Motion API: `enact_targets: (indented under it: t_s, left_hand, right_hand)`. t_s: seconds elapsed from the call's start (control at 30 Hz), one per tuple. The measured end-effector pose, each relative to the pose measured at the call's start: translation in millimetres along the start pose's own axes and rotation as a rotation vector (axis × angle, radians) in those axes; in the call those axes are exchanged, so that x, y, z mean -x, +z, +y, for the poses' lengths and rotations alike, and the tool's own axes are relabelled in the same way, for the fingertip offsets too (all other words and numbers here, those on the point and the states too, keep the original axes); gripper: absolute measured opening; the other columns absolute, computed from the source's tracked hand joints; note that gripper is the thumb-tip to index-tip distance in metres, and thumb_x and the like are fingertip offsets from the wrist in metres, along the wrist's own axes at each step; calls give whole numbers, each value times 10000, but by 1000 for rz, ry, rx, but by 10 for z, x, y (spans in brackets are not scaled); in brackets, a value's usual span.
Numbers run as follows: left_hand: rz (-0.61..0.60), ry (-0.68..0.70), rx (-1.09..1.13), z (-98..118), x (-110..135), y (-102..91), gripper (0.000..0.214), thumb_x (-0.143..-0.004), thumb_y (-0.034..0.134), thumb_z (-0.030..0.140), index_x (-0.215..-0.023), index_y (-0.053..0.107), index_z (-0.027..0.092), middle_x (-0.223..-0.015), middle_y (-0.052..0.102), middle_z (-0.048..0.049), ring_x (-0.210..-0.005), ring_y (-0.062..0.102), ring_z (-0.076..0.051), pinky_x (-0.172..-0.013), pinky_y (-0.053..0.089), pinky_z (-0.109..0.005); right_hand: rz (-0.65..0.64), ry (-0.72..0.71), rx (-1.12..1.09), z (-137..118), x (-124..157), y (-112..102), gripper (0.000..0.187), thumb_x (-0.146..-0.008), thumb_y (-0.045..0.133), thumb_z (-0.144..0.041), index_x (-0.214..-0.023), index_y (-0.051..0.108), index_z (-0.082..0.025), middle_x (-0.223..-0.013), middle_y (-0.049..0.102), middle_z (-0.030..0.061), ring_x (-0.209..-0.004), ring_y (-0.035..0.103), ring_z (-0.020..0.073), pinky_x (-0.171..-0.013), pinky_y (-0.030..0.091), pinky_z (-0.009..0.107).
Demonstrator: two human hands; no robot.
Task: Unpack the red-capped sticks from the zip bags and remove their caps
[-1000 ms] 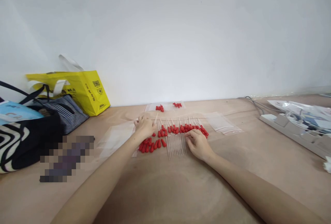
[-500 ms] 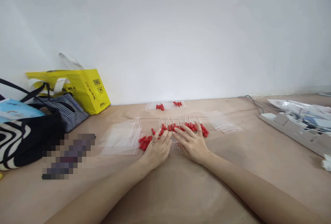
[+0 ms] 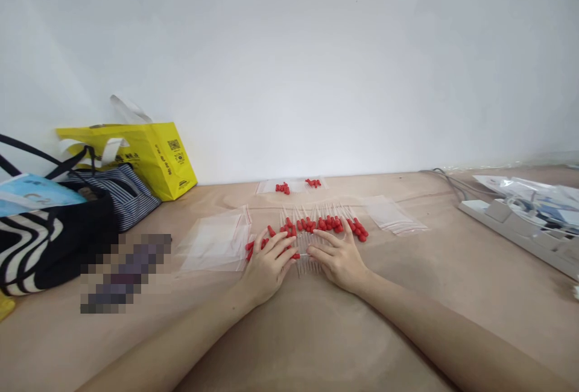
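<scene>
Left hand (image 3: 266, 266) and right hand (image 3: 340, 259) lie flat on the row of red-bulbed droppers (image 3: 332, 223) mid-bench, fingers (image 3: 275, 241) spread, gripping nothing; they seem to be evening up the row. Lifting one calls for a light pinch on a thin stem. The tan bench (image 3: 316, 331) carries clear zip bags (image 3: 212, 241) just beside them and a yellow bag (image 3: 149, 154) at far left, under a bare white wall (image 3: 316, 66)

Well left of the left hand (image 3: 266, 265), on the yellow woven shopping bag (image 3: 149, 154): black QR code (image 3: 174, 145) and small dark print, too small to read. Nothing else legible.
</scene>
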State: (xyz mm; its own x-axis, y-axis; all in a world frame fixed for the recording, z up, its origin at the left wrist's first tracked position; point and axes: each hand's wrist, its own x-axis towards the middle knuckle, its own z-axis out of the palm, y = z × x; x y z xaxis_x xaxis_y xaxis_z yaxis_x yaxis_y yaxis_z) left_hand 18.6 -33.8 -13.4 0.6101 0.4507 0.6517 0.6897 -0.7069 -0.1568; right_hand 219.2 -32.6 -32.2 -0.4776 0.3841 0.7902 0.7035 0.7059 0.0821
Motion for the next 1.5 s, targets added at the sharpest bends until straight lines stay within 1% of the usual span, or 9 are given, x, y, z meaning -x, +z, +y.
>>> enact_targets:
  t_s: [0.17,0.27,0.43,0.67,0.87,1.1,1.2,1.4,1.5]
  left_hand:
    - [26,28,24,31,-23,32,243,-872,372,207,-982,589,217,-1095,610,-12,-1104,473,-188,-1028,106,-476]
    - [13,50,30,58,-56,59,239,-866,379,201,-977,589,222,-1112,600,-11,-1120,461,-195,-1029,88,-490]
    - [56,7,70,84,-58,82,208,-859,407,230,-900,610,220,-1080,619,-2,-1105,472,-198,-1033,85,-492]
    - [22,27,66,96,-52,-33,205,-832,435,214,-758,625,232,-1004,647,11,-1062,490,-214,-1004,144,-521]
    - [23,35,53,102,-40,-55,193,-801,451,170,-788,628,246,-971,650,8,-1037,495,-225,-991,162,-541]
    - [99,37,36,142,-45,-69,209,-792,431,140,-742,617,222,-834,653,1,-929,522,-202,-973,226,-511]
    - [119,50,30,153,-50,-71,192,-778,440,138,-742,611,217,-835,647,-3,-912,515,-199,-973,219,-512]
    - [161,44,24,73,-16,-121,212,-770,423,119,-751,607,223,-827,648,-3,-885,514,-192,-937,257,-484]
    - [179,-19,6,10,10,-148,215,-789,431,153,-715,613,239,-819,640,-9,-866,519,-185,-911,281,-466]
  right_hand:
    - [-6,-9,11,-30,-9,8,169,-832,487,-230,-969,585,-246,-847,688,-9,-1041,518,185,-998,-73,538]
    - [-3,-10,12,-21,-9,20,133,-841,480,-242,-908,594,-231,-767,692,-18,-1025,530,179,-999,-69,542]
    - [11,-30,7,-23,-2,20,135,-841,453,-190,-807,583,-205,-682,680,-29,-1018,532,168,-993,-79,552]
    - [25,-79,35,-63,16,-34,166,-846,433,-187,-766,577,-209,-634,663,-26,-1035,518,157,-996,-78,548]
    - [26,-77,31,-80,-14,-96,173,-840,435,-167,-766,581,-223,-638,665,-36,-1020,531,153,-1005,-70,533]
    - [33,-72,6,-84,-27,-145,149,-836,452,-178,-752,570,-214,-627,664,-48,-1036,526,148,-1001,-108,519]
    - [22,-60,-7,-99,-22,-152,149,-831,454,-180,-749,573,-218,-628,664,-47,-1042,521,153,-998,-109,517]
    - [-8,29,-47,-9,21,-220,180,-829,442,-206,-747,600,-233,-602,655,-41,-1041,517,175,-994,-29,518]
    - [17,163,-26,85,14,-271,198,-841,434,-246,-786,624,-247,-659,663,-22,-929,557,172,-966,140,466]
